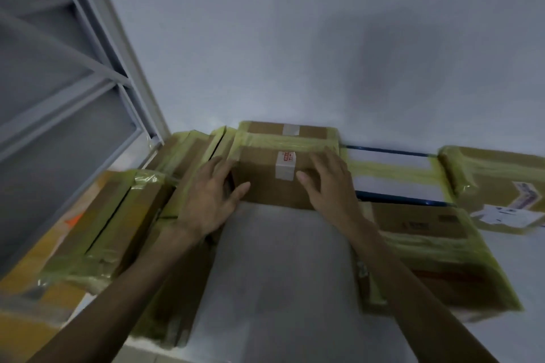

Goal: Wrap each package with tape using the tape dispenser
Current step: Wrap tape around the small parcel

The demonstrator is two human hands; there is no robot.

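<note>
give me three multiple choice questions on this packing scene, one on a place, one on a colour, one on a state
1. What lies just right of the cardboard box that the left hand and right hand touch?
A a white box with blue edges
B a tape dispenser
C a bucket

2. What colour is the tape round the packages?
A red
B yellow
C black

3. How are the hands placed?
A both spread on the cardboard box
B the left hand holds a tape dispenser
C both hang free of everything

Answers:
1 A, the white box with blue edges sits next to it on the right.
2 B, yellowish bands cross the box tops and edges.
3 A, straight fingers of both lie on the box.
</note>
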